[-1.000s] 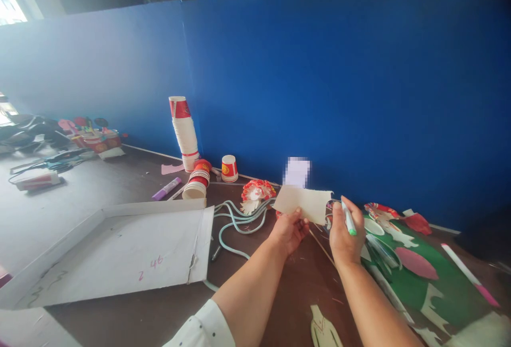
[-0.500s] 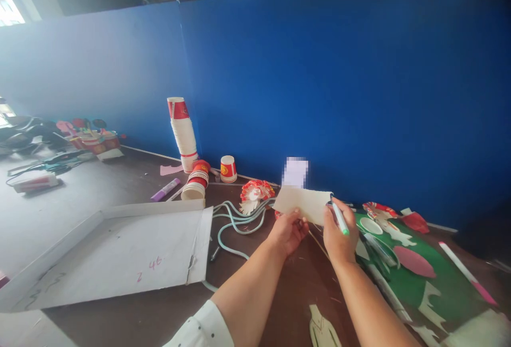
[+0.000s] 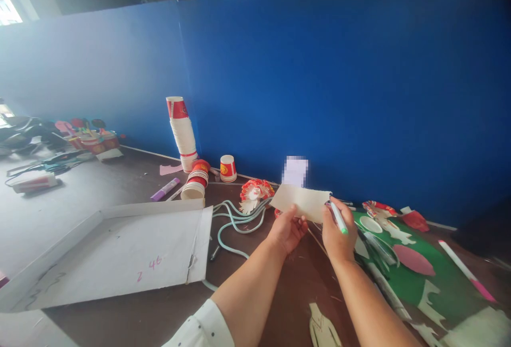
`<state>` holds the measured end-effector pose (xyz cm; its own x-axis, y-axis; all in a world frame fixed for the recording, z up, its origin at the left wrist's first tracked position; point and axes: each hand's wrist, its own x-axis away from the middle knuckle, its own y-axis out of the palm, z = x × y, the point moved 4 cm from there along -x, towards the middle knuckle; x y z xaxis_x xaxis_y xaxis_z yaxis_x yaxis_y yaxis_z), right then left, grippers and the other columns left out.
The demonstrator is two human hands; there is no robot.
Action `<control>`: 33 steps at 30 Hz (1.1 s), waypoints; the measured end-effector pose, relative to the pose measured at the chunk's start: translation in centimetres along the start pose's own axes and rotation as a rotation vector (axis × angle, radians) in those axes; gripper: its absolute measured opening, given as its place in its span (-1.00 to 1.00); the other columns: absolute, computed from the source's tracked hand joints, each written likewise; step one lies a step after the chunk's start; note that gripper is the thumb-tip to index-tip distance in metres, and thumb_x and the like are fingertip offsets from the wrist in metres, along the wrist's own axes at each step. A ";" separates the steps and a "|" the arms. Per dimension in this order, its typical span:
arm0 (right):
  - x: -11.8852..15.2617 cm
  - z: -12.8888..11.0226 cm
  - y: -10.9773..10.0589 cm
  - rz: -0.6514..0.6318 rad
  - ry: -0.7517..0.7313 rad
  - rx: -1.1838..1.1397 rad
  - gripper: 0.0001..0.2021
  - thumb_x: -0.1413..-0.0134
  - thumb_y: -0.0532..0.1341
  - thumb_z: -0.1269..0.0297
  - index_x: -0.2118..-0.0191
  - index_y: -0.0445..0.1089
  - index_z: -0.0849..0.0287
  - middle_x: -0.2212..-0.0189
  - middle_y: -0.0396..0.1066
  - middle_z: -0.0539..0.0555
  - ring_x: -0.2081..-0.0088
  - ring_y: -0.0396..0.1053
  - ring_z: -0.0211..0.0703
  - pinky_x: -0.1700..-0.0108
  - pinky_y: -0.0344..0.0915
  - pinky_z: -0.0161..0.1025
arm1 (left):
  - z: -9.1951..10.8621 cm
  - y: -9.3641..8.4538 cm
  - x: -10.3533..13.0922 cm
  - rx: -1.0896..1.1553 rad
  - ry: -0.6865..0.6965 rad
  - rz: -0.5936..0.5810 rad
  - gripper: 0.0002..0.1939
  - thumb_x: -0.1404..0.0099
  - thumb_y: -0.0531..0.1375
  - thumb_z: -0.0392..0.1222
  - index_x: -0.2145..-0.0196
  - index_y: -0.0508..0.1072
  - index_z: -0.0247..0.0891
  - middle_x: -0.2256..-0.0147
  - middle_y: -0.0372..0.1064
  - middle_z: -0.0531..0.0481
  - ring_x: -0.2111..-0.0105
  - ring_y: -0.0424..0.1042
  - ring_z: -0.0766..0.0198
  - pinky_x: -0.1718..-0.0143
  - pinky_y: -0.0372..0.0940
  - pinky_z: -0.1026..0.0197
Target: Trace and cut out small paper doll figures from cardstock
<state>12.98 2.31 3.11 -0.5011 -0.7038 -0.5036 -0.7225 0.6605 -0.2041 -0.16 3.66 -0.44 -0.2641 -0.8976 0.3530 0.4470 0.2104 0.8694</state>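
A blank cream piece of card (image 3: 300, 200) is held up above the table. My left hand (image 3: 288, 228) grips its lower edge, thumb on the near face and fingers curled behind. At the card's right end is my right hand (image 3: 339, 230), closed round a white marker pen (image 3: 338, 216) with a green end pointing toward me. The pen's dark tip is by the card's upper right corner; whether it touches cannot be made out. Beyond the card lies a red-and-white paper-cup flower (image 3: 256, 196). A cut-out card shape (image 3: 322, 328) rests between my forearms.
A white box lid (image 3: 120, 251) lies at left. Behind it stand a tall stack of paper cups (image 3: 182, 134) and a single upturned cup (image 3: 228, 168). Pale blue cord (image 3: 233, 224) loops mid-table. At right, a green sheet (image 3: 423, 283) bears paper cut-outs and pens. A blue partition (image 3: 339, 81) closes the back.
The card has shifted very slightly left and tilted a little. Both hands keep their holds on the card and the marker pen.
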 end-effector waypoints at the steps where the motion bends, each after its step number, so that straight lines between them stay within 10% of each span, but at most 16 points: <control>1: 0.0 0.1 0.0 0.007 -0.002 0.001 -0.59 -0.06 0.23 0.10 0.00 0.45 0.19 0.20 0.54 0.22 0.23 0.48 0.03 0.16 0.39 -0.04 | 0.0 0.0 0.0 -0.002 0.000 -0.003 -0.89 -0.34 0.20 -0.25 0.33 0.38 -0.34 0.56 0.27 0.05 0.56 0.35 0.41 0.50 0.33 0.38; 33: 0.3 -2.6 -0.7 0.032 -0.278 0.032 -0.57 -0.26 0.11 0.01 0.08 0.47 0.30 0.32 0.55 0.28 0.35 0.51 -0.02 0.32 0.42 -0.14 | 0.5 0.3 0.3 -0.043 0.010 0.066 -0.91 -0.37 0.16 -0.27 0.31 0.36 -0.32 0.56 0.25 0.07 0.59 0.30 0.44 0.54 0.26 0.42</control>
<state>12.11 0.99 5.27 -0.3703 -0.5865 -0.7204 -0.6910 0.6922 -0.2084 -0.55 3.63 0.10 -0.2248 -0.8861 0.4054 0.4998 0.2523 0.8286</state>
